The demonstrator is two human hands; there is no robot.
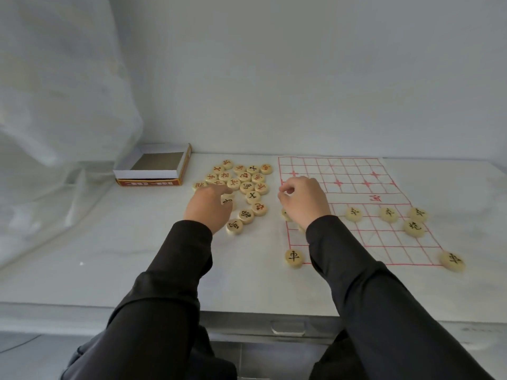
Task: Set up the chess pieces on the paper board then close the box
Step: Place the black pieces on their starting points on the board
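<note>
On a white tabletop [109,242], a red-gridded paper board [356,171] carries only a few black-lettered pieces [389,214] on its six-o'clock half. Most round pale wooden pieces [247,185] lie heaped at its nine o'clock, where the left hand [208,207] pinches one. The right hand [304,201] curls over the board; I cannot tell whether it holds anything. The red-and-white cardboard box [148,174], at ten o'clock, stands open.

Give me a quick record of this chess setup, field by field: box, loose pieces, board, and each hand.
box: open white-and-red cardboard box, back left
loose pieces: pile of round wooden discs between box and board
board: paper sheet with red grid; six black-lettered discs showing on its near half
left hand: at pile's near edge, grip unclear
right hand: fingers curled over board's left edge, contents unclear
</note>
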